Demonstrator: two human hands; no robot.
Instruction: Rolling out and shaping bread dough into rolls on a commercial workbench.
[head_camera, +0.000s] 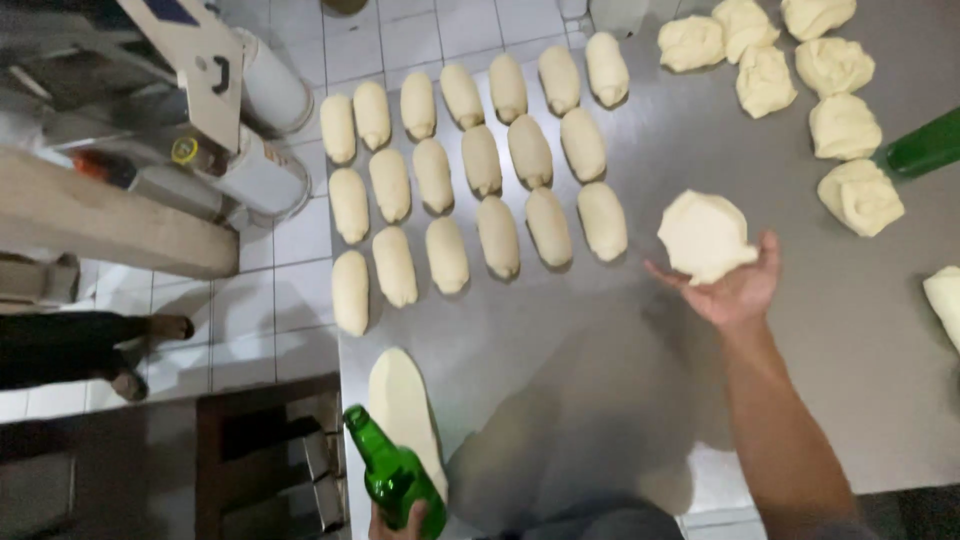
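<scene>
My right hand (738, 290) is raised palm-up over the steel table (560, 330) with a round flattened piece of dough (705, 236) resting on its fingers. My left hand (395, 522) shows only at the bottom edge, gripping a green glass bottle (390, 478) by its body, neck pointing up-left. Just beside the bottle a flattened oval of dough (400, 395) lies on the table's left front corner. Several rolled, loaf-shaped dough pieces (480, 165) lie in three rows across the table's far left.
Several rough dough lumps (830, 100) sit at the far right, with another green bottle (925, 145) among them and one dough piece (945, 300) at the right edge. Left of the table lie tiled floor, a machine with rollers (250, 130) and a person's feet (150, 350).
</scene>
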